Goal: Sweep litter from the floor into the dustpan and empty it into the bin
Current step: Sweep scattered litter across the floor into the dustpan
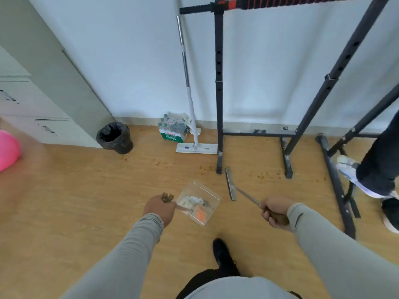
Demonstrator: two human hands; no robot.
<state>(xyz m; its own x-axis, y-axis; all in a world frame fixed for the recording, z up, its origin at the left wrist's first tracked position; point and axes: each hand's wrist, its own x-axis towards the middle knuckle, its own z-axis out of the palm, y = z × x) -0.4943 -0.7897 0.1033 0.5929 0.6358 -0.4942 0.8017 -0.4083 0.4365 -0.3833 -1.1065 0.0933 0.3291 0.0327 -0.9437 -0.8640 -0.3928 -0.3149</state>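
Observation:
My left hand grips the handle of a clear dustpan, held just above the wooden floor. White crumpled paper and an orange scrap lie inside it. My right hand grips the wooden handle of a small broom, whose narrow head points away from me to the right of the pan. A black-lined bin stands open by the wall at the back left. Small brown crumbs are scattered on the floor near the rack feet.
A black metal rack stands against the wall ahead and to the right. A flat mop and a pack of water bottles are beside it. Another person's legs are at the right. Grey cabinets and a pink ball are left.

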